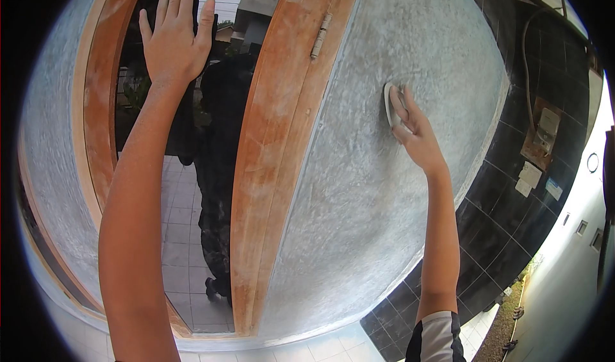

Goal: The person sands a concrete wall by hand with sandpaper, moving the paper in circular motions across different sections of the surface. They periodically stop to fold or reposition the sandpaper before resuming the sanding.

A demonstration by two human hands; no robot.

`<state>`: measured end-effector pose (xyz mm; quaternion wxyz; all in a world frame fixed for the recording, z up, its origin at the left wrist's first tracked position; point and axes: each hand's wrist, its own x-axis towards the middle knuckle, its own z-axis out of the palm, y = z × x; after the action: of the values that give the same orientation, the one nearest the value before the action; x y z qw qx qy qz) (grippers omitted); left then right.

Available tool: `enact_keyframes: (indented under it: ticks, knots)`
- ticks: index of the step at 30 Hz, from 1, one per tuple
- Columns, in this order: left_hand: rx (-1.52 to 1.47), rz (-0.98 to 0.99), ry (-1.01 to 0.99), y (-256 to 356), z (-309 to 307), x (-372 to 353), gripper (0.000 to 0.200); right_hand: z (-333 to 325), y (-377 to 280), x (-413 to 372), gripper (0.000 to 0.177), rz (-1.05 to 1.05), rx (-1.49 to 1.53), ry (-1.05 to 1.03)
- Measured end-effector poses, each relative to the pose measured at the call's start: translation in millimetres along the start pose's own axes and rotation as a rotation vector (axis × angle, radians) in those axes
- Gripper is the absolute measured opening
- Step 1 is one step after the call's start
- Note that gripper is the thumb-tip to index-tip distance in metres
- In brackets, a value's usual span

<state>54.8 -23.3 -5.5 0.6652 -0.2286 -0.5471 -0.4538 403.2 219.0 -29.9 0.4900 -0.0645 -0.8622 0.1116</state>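
Note:
My left hand is raised with its fingers spread, palm toward the dark glass pane in the orange-brown wooden frame. Nothing is in it. My right hand grips a thin, pale, rounded pad, with the fingers over its back. The pad lies against the grey, mottled wall, and its exact kind is hard to make out. Its working face is hidden against the wall.
A metal hinge sits on the wooden frame between glass and wall. Black tiles carry an electricity meter box and paper notes at the right. Pale floor tiles run along the bottom.

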Motion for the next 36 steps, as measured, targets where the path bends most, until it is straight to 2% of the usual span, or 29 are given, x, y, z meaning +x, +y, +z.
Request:
enact_keyframes:
  ticks: [1,2,4,10,14,16,20,22,29,31,36]
  knots:
    - [-0.005,0.001,0.0,-0.3,0.0,-0.3,0.057,0.5,4.9,-0.1,0.075,-0.098,-0.074,-0.001]
    - [-0.004,0.0,-0.001,-0.7,0.3,-0.4,0.057,1.6,0.7,0.7,0.075,-0.098,-0.074,-0.002]
    - [0.003,0.003,0.006,-0.9,1.3,-0.3,0.057,3.5,-8.7,1.8,0.085,-0.124,-0.421,0.05]
    - [-0.005,-0.002,0.003,-0.8,0.5,-0.3,0.058,24.4,-15.8,-0.7,0.089,-0.091,-0.747,0.242]
    - [-0.015,-0.007,-0.014,-0.6,0.1,-0.1,0.058,21.0,0.5,0.3,0.087,-0.148,-0.628,0.273]
    - [0.008,-0.005,0.013,-1.0,2.7,-0.6,0.058,20.6,14.0,0.8,0.081,-0.336,-0.535,0.385]
    - [-0.004,-0.007,-0.002,-1.9,2.3,-0.9,0.058,18.2,49.7,-1.7,0.077,-0.34,-0.566,0.392]
    - [0.0,-0.004,0.012,-2.8,4.0,-1.0,0.058,19.1,64.9,2.0,0.071,-0.58,-0.684,0.394]
    - [0.017,0.003,0.015,-3.0,4.1,-1.2,0.057,29.1,66.2,-3.0,0.076,-0.542,-0.626,0.273]
    - [-0.005,-0.011,0.006,-1.7,3.2,-1.2,0.057,30.9,64.7,-6.5,0.074,-0.503,-0.721,0.22]
    - [-0.006,-0.008,0.009,-3.3,5.1,-1.5,0.057,31.7,65.6,-7.5,0.066,-0.432,-0.673,0.154]
